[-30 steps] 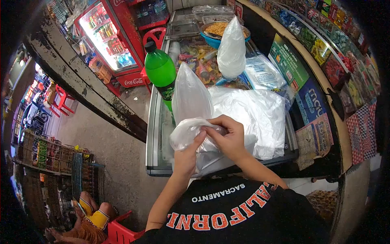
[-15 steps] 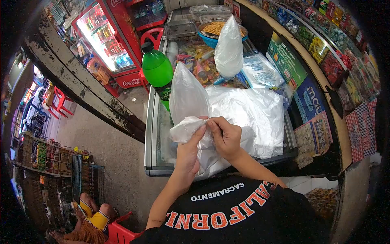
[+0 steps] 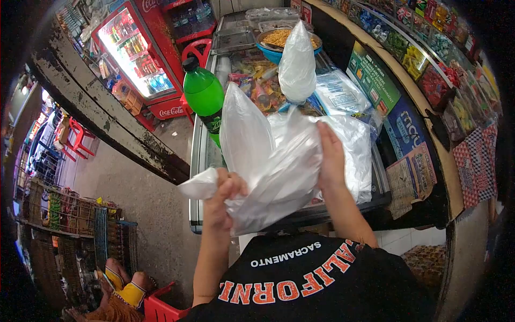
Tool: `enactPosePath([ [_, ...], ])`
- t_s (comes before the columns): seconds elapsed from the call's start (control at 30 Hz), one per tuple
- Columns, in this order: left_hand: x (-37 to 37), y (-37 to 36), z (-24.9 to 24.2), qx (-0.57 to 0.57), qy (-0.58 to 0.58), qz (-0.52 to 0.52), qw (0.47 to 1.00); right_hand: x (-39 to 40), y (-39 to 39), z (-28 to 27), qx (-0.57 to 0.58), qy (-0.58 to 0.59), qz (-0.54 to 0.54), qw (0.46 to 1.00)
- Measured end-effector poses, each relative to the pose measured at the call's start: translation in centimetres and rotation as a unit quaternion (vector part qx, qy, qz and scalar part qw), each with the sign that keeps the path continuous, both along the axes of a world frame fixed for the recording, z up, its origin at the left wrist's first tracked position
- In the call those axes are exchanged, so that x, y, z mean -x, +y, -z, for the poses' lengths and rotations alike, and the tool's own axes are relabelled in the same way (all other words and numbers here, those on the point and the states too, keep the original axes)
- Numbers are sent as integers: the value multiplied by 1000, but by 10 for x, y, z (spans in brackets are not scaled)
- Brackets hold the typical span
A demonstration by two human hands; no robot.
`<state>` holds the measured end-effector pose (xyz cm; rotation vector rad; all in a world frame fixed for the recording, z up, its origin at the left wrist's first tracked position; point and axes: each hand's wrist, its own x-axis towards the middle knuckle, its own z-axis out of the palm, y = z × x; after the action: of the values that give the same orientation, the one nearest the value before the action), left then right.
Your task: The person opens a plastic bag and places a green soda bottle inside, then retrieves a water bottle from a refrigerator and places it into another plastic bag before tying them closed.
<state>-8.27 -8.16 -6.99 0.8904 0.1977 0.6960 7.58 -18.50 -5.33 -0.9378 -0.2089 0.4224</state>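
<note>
- Here we are with the left hand [image 3: 224,194]: it is curled tight into a fist, clenched round gathered plastic, knuckles up, the forearm rising nearly straight beneath it.
- A pale, bunched end of plastic pokes out on the outer side of that fist, and we cannot make out each fingertip through the blur.
- Over to the right hand [image 3: 331,155], and what a contrast: fingers straight and upward, lying close together, flat along the far side of the bag rather than gripping it.
- The right forearm leans inward, so we see the two hands well apart with the plastic stretched between them.
- And there is the plastic bag [image 3: 281,174], up in front of the person, slanting over the near edge of the counter [image 3: 195,214].
- We have it whitish, half see-through and glossy, creased lengthwise, wide on the right and drawn in towards the left fist.
- Just behind it we spot a pointed bag [image 3: 241,123] standing tall, with a green bottle [image 3: 204,94] beside it on the left.
- Behind the right hand we find a pile of white plastic [image 3: 354,161], lying flat on the counter.
</note>
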Motion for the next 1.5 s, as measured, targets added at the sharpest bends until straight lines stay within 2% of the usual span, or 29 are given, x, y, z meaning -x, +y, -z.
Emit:
enactPosePath([
  [0.07,12,11,-2,-20,39,-61,997,-13,-11,-9,-5,-4,-28,1000],
  [0.13,16,16,-2,-53,49,-55,996,-18,-13,-4,-17,-45,-55,997],
  [0.2,16,10,-9,-109,172,-124,971,-7,-13,-2,49,-184,-90,977],
  [0.33,-3,-13,-20,-151,170,-65,972,34,11,2,88,-279,-56,955],
  [0.37,-11,-17,-13,-243,129,-90,957,46,15,1,65,-250,-56,964],
  [0.47,-18,-29,-8,-334,96,-139,927,54,17,0,40,-233,-55,970],
  [0.53,-15,-31,-2,-248,205,-139,937,54,17,5,37,-240,-54,969],
  [0.57,-17,-28,5,-234,138,-157,949,52,16,10,65,-284,-43,956],
  [0.67,-17,-31,-3,-234,134,-180,946,52,15,11,100,-336,-28,936],
  [0.7,-16,-26,6,-235,135,-180,946,51,14,11,116,-304,-44,945],
  [0.77,-14,-10,34,-221,51,-181,957,45,11,14,133,-269,-60,952],
  [0.8,-10,-11,25,-221,51,-179,957,37,13,16,107,-212,-40,971],
  [0.87,1,-21,-11,-20,51,-84,995,17,16,20,17,-48,-49,997],
  [0.9,6,-22,-20,-2,106,-103,989,4,13,19,15,3,-67,998],
  [0.93,10,-17,-18,-1,106,-103,989,-2,10,15,15,28,-77,997],
  [1.0,21,-3,-9,-67,101,-50,991,-9,4,-3,14,106,-97,990],
  [1.03,28,6,-3,-48,87,-33,994,-11,1,-10,14,158,-109,981],
  [1.07,34,15,2,-29,74,-15,997,-17,-1,-7,14,158,-110,981],
  [1.13,43,27,-3,-118,136,134,974,-28,-5,-3,-57,129,-184,973],
  [1.17,43,29,-7,-191,131,154,961,-31,-10,-5,-33,125,-185,974],
  [1.2,47,33,-8,-191,132,153,961,-33,-13,-8,-34,126,-186,974],
  [1.27,59,43,-11,-323,207,235,893,-40,-20,-11,1,69,-229,971],
  [1.3,64,42,-23,-286,263,218,895,-47,-24,-9,1,69,-232,970],
  [1.33,67,52,-22,-285,263,215,896,-58,-29,-5,57,-48,-362,929],
  [1.37,72,66,-18,-389,249,243,853,-67,-33,0,110,-163,-480,855],
  [1.4,71,72,-20,-487,231,267,799,-68,-32,-4,160,-273,-580,751],
  [1.43,72,72,-28,-423,238,265,833,-65,-33,-8,201,-327,-602,700],
  [1.47,68,78,-29,-422,239,264,834,-61,-30,-14,201,-327,-603,699],
  [1.5,64,88,-30,-417,137,292,850,-57,-28,-18,207,-352,-617,672],
])
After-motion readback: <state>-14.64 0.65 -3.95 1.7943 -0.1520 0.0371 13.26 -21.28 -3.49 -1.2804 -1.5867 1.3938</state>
